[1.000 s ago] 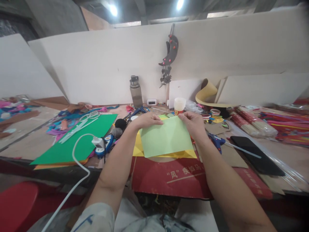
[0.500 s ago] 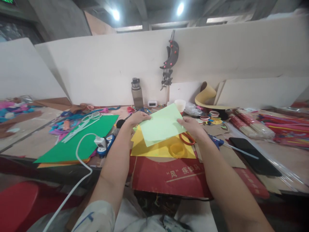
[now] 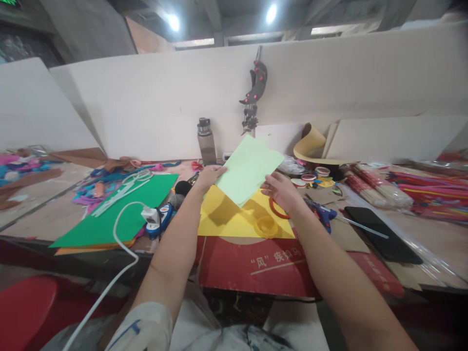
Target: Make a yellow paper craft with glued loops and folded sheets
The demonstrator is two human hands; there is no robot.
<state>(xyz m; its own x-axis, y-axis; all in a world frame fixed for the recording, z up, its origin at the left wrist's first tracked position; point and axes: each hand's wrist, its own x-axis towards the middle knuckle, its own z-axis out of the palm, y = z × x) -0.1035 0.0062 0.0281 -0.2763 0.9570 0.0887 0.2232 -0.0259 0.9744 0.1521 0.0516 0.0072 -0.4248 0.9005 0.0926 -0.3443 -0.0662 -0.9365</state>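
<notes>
A light green sheet of paper (image 3: 252,168), apparently more than one layer, is held up tilted with one corner pointing down. My left hand (image 3: 211,178) pinches its left edge between thumb and fingers. At the lower right edge, my right hand (image 3: 281,189) has its fingertips on the paper, the fingers slightly bent. Beneath lies yellow paper (image 3: 226,224) on a red printed board (image 3: 256,273). On the yellow paper sits a yellow roll of tape (image 3: 265,226), and the orange-red scissors handle (image 3: 277,208) shows beside my right hand.
Green sheets (image 3: 146,214) lie to the left, near a power strip (image 3: 160,222) with a white cable (image 3: 119,229). On the right are a blue glue gun (image 3: 325,214), a black phone (image 3: 382,235) and bundled sticks (image 3: 376,187). A bottle (image 3: 206,141) stands behind.
The light green paper has been raised and turned, so a corner now points down, and more yellow paper shows beneath. My right hand has shifted left with its fingers spread more along the edge.
</notes>
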